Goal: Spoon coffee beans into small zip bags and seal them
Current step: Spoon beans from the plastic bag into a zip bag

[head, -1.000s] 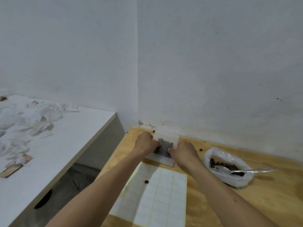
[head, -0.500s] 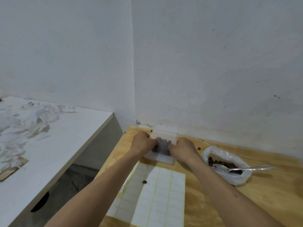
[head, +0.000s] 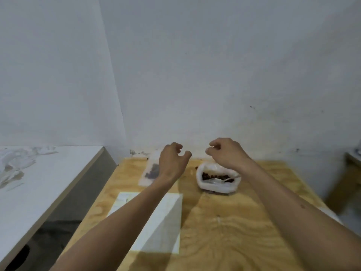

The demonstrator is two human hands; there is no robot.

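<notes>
A small zip bag with dark coffee beans inside lies flat on the wooden table near the back wall, partly hidden by my left wrist. My left hand hovers above it, fingers loosely curled, holding nothing. My right hand is raised over the white bag of coffee beans, fingers loosely curled and empty. A metal spoon lies inside that bag on the beans.
A white sheet of labels lies on the table under my left forearm. A few loose beans sit near the wall. A white counter with crumpled white material stands to the left, across a dark gap.
Both hands have let go of the small zip bag and lifted off it; the bag now lies on the table. The camera view has swung to the right.
</notes>
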